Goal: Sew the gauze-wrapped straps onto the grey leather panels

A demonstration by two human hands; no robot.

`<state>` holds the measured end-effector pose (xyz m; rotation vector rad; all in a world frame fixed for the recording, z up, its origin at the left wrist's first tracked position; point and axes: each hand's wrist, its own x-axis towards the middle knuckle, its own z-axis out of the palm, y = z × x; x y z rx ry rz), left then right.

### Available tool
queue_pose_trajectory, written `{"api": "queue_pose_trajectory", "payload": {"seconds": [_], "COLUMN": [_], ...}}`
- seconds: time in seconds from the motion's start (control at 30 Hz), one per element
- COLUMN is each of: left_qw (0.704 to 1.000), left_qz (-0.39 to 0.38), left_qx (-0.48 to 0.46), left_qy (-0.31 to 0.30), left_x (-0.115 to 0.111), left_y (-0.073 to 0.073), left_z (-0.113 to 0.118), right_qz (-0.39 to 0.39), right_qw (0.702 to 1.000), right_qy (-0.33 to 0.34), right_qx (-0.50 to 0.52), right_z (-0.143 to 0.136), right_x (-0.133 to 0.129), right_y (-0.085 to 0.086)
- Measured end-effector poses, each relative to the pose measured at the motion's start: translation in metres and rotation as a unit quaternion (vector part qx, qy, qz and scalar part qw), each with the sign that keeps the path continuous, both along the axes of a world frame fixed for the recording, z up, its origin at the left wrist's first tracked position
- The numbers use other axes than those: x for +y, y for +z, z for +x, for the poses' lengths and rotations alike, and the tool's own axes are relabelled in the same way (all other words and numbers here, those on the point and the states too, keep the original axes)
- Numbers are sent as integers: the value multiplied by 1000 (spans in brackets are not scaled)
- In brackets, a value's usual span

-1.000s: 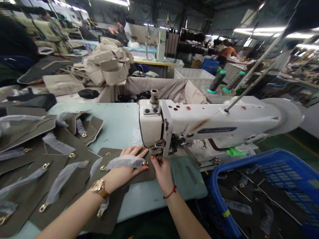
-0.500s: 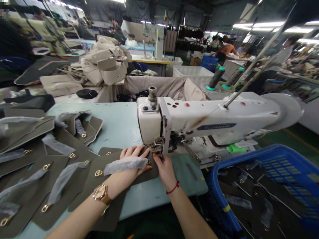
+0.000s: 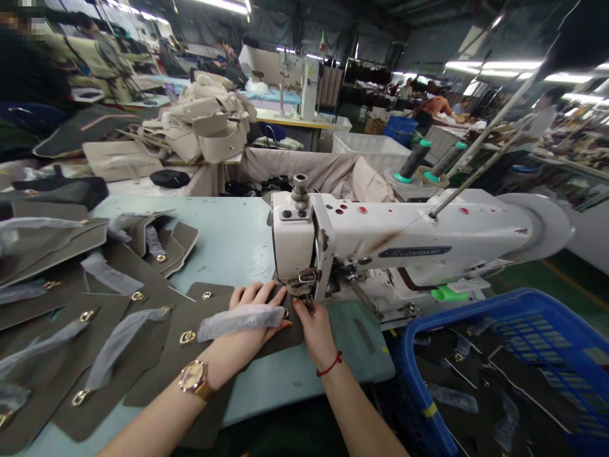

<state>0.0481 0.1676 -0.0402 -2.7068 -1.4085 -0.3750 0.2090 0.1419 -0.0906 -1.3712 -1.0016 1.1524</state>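
A white sewing machine (image 3: 404,235) stands over a pale blue-green table (image 3: 228,228). Under its needle area lies the edge of a dark grey-brown panel (image 3: 280,339) with gold rings and a plastic-wrapped strap (image 3: 240,322). My left hand (image 3: 254,317), with a watch at the wrist, passes beneath that strap and rests on the panel, fingers spread. Close by the presser foot, my right hand (image 3: 314,324) pinches the panel's edge between thumb and fingers. The needle tip is too small to make out.
Similar panels (image 3: 109,343) lie heaped at the left. A blue basket (image 3: 428,393) holding more panels stands at the lower right. Behind the table are beige pieces (image 3: 214,127), a white bin (image 3: 371,143) and thread spools (image 3: 413,162). Several people are in the background.
The view has shifted slightly, so the machine appears a little lower and its head further right. Both hands keep nearly the same place on the panel.
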Motion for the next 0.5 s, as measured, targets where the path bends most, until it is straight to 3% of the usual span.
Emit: {"api": "queue_pose_trajectory", "payload": {"seconds": [0.1,0.2,0.33,0.4,0.5], "left_qw": [1000,997,967,949,944], "left_qz": [-13,-49,-220,-276,-226], "left_qx": [-23,-53,-112,-148,-230], "left_qy": [13,16,-66,-32,66], "left_x": [-5,-31,-58,-41,29], "left_y": [-8,-6,30,52,72], "left_z": [2,-6,-34,-45,-40], "right_qz": [5,-6,-19,-10,-4], "right_qw": [1000,999,996,992,988], "right_qy": [-4,-7,21,30,28], "right_qx": [-19,-31,-83,-120,-149], "right_z": [1,2,6,9,12], "right_x": [1,1,1,1,-2], "right_y": [3,5,9,13,19]}}
